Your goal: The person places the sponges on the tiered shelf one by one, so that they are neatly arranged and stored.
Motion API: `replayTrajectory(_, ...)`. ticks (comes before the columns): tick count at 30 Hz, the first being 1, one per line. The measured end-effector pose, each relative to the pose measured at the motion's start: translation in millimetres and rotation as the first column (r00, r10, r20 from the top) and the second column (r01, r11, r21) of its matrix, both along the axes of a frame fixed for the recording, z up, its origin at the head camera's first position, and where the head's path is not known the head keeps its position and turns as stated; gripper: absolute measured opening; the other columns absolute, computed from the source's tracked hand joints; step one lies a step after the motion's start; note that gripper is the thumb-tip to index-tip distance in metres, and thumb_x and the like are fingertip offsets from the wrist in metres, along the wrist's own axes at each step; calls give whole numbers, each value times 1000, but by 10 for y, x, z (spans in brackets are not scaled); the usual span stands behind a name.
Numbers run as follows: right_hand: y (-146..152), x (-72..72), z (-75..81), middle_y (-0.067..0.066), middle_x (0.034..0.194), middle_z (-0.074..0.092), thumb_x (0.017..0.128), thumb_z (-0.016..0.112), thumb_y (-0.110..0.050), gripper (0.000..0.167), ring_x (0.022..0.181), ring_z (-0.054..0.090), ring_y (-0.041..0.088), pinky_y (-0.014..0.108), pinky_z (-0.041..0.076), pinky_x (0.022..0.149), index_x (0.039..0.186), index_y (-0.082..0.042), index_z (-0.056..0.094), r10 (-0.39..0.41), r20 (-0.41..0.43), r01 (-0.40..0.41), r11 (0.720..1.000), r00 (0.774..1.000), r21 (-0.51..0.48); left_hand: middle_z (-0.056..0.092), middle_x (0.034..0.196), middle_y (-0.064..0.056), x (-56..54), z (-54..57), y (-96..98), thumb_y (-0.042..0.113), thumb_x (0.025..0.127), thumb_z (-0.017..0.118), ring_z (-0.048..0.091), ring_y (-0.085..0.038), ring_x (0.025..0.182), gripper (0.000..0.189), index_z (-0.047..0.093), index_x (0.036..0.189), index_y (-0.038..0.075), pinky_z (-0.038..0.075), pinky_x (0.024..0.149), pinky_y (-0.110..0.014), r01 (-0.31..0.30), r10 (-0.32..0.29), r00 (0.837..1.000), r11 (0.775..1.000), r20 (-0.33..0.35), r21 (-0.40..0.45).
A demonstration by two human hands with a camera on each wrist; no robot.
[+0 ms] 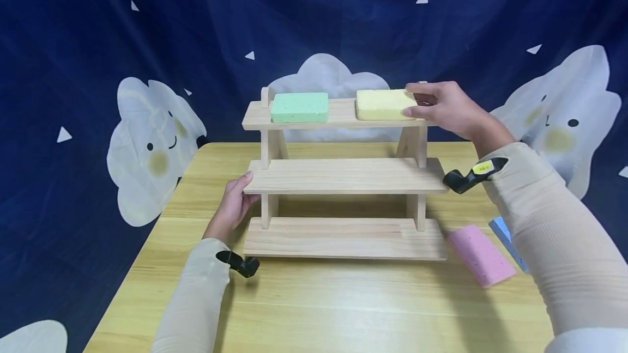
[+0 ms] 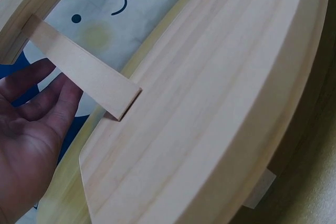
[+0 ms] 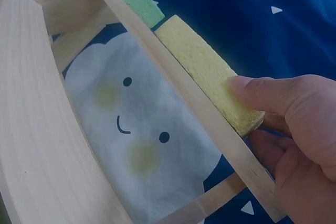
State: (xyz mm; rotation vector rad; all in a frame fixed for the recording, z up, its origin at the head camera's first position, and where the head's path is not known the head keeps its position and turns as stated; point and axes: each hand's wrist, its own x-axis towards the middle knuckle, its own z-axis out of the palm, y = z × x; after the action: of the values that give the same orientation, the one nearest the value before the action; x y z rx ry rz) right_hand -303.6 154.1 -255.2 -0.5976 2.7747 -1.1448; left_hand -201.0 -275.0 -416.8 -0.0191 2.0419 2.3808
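A three-tier wooden shelf rack point(image 1: 343, 176) stands on the table. On its top tier a green sponge point(image 1: 300, 107) lies at the left and a yellow sponge point(image 1: 380, 104) lies further right. My right hand point(image 1: 448, 105) pinches the right end of the yellow sponge, thumb on the near side and fingers behind, as the right wrist view also shows. At the rack's left side, my left hand point(image 1: 234, 203) grips the end of the middle tier. In the left wrist view its fingers point(image 2: 65, 95) curl behind a wooden upright point(image 2: 86, 72).
To the right of the rack, a pink sponge point(image 1: 481, 255) lies on the wooden table point(image 1: 338, 309). Just beyond it a blue sponge point(image 1: 507, 241) is partly hidden by the right sleeve. Behind the table hangs a dark blue curtain point(image 1: 221, 26) with cloud faces.
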Motion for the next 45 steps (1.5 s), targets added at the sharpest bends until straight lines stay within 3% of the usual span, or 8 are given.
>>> replayTrajectory(7,-14,-3,-5,13,146,40,90,62,-37,72,125,45,25,45,40,103,148,-11,28,15,30,-15,1000,999,-3,58,104,-4,1,3,-16,28,101,37,61,-13,95,55,37,133,-18,51,89,-33,11,-11,1000,1000,-16,17)
replayTrajectory(12,-4,25,-28,11,150,34,89,63,-36,74,134,37,25,46,35,107,149,-13,26,5,31,-3,998,999,-62,58,104,-4,2,-15,-14,27,102,37,61,-12,95,54,38,132,-17,53,86,-31,13,-13,1000,1000,-21,18)
replayTrajectory(16,-2,62,-58,8,153,30,89,62,-38,72,138,32,26,47,31,109,149,-16,29,-27,22,30,991,999,-131,59,103,-3,4,-21,-8,28,101,37,61,-12,94,54,38,132,-17,53,85,-29,6,-6,1000,1000,-19,21)
replayTrajectory(30,93,226,-151,9,143,46,90,61,-40,61,130,45,22,39,39,106,143,-16,42,-155,-85,131,963,984,-236,57,105,-3,7,-14,3,27,102,35,61,-10,96,53,37,135,-14,52,86,-27,-2,2,1000,1000,-11,2)
replayTrajectory(37,254,351,-222,7,135,54,90,64,-29,54,118,53,6,7,42,91,138,-12,48,-218,-134,157,919,967,-362,59,104,-1,1,16,7,27,102,35,61,-10,95,53,37,135,-15,52,85,-26,2,-1,1000,1000,-19,16)
replayTrajectory(45,426,506,-373,0,128,60,91,62,-22,49,111,56,-1,6,43,88,136,-8,49,-270,-131,181,866,954,-466,58,104,-2,10,-9,6,28,102,35,61,-11,96,54,37,135,-14,51,88,-29,4,-4,1000,1000,-15,16)
